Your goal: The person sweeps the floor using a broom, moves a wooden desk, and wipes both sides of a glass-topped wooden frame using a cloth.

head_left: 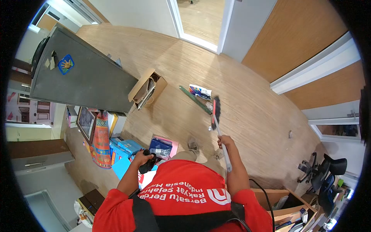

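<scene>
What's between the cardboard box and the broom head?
In the head view: a green strip, a printed packet and, near the bristles, a pale scrap.

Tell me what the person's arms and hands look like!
The left hand and right hand are bare, with no gloves. The left sleeve and right sleeve are red and short, leaving both forearms bare. They belong to a red shirt with white lettering, crossed by black straps. A black cable curves by the right sleeve.

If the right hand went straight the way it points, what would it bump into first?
Probably the brush head of the broom the right hand holds, though depth is hard to judge here.
</scene>
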Available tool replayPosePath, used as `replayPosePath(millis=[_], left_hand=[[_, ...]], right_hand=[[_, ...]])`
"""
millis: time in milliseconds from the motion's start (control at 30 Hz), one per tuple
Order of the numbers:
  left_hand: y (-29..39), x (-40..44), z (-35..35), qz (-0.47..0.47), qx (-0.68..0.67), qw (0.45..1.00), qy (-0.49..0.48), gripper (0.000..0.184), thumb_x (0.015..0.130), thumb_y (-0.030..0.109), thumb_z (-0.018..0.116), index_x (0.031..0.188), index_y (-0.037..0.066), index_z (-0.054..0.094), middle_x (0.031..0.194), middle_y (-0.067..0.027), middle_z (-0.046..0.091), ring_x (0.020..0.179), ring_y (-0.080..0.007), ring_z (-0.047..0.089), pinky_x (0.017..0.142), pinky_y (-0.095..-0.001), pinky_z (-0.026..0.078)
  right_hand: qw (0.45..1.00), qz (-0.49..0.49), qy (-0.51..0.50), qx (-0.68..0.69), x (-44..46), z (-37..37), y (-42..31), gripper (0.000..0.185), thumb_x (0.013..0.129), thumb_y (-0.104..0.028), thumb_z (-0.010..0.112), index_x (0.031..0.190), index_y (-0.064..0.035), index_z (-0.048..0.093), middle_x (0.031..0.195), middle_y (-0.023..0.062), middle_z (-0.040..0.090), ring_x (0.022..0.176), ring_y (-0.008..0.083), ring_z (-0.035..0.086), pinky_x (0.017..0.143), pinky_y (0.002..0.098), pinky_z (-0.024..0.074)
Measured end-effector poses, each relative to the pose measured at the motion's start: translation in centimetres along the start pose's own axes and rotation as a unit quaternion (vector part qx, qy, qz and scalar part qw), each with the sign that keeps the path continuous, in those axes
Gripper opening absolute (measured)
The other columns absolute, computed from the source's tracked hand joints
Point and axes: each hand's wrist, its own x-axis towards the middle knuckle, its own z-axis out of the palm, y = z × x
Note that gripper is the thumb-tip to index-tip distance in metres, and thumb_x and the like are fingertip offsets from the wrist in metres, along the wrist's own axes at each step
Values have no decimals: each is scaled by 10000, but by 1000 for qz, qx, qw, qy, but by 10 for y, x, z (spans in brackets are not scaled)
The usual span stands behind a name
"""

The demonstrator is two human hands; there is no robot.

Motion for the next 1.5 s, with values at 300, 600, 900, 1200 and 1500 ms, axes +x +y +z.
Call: replayPosePath(millis=[300,600,900,1200,1500], left_hand=[[-24,4,9,0,-59,998,-32,438,691,402,744,906,26,680,844,-149,685,765,-235,649,710,-346,501],[-36,17,36,-8,-47,995,-85,467,685,411,747,952,33,685,886,-150,690,783,-237,662,718,-345,513],[-20,43,10,-21,23,998,-63,445,675,368,772,955,34,684,864,-136,691,759,-226,658,695,-360,514],[77,65,-29,42,2,996,-81,306,700,267,767,816,12,644,748,-69,636,648,-178,603,603,-328,487],[78,104,-6,49,44,988,-142,353,697,307,787,815,2,655,754,-70,636,659,-169,590,610,-324,481]], right_hand=[[996,-79,-37,-38,-69,-41,10,173,931,-232,511,988,-69,520,645,14,489,432,90,443,357,268,395],[950,-81,163,-253,-96,-41,130,321,848,-244,584,1010,33,608,596,83,565,441,199,535,408,381,448],[975,1,-30,220,-33,-4,116,114,894,-176,530,848,-73,548,578,30,488,402,129,442,359,277,376],[975,-18,66,214,-163,-30,183,294,911,-177,528,1176,-55,488,662,25,493,437,101,448,364,271,378],[930,102,322,144,-150,-34,266,169,826,-157,575,857,8,557,598,79,544,406,229,494,410,361,426]])
